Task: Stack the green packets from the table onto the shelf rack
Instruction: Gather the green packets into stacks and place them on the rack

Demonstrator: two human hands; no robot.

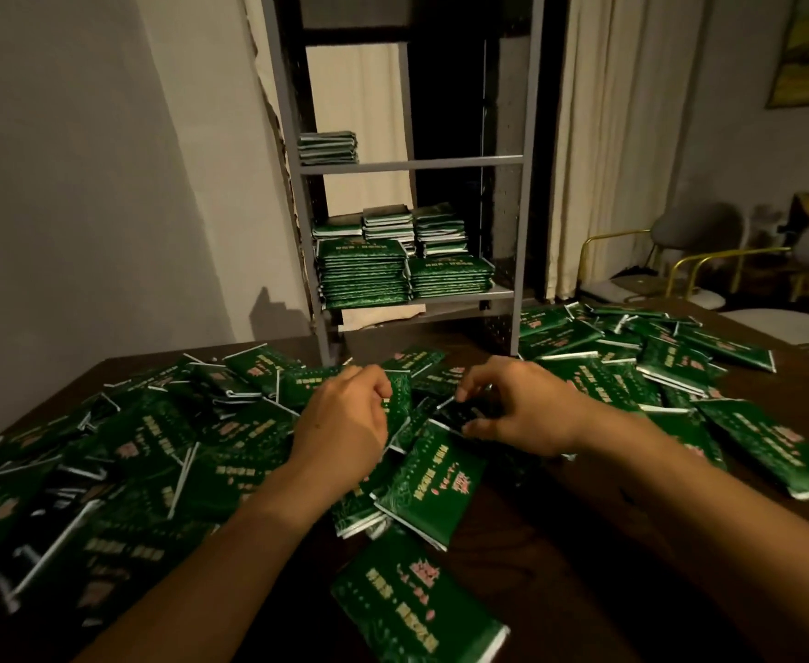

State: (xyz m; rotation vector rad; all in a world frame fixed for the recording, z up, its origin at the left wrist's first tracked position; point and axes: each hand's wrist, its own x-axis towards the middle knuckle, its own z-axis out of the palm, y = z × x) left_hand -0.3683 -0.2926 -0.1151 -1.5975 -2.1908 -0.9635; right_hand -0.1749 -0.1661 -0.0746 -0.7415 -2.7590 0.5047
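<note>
Several green packets [163, 452] lie scattered across the dark wooden table [560, 557]. My left hand [345, 418] grips the edge of an upright green packet [399, 399] at the middle of the pile. Beside it, my right hand [517, 409] pinches a darker packet [460, 416] between thumb and fingers. The grey metal shelf rack [519, 232] stands behind the table. Its lower shelf carries several stacks of green packets [362, 275], and a short stack [328, 148] sits on the shelf above.
More packets [656, 356] spread over the table's right side, and one lies near the front edge [417, 610]. Cream curtains [622, 136] hang behind the rack. Chairs with yellow frames [680, 265] stand at the right. A bare wall [82, 184] is on the left.
</note>
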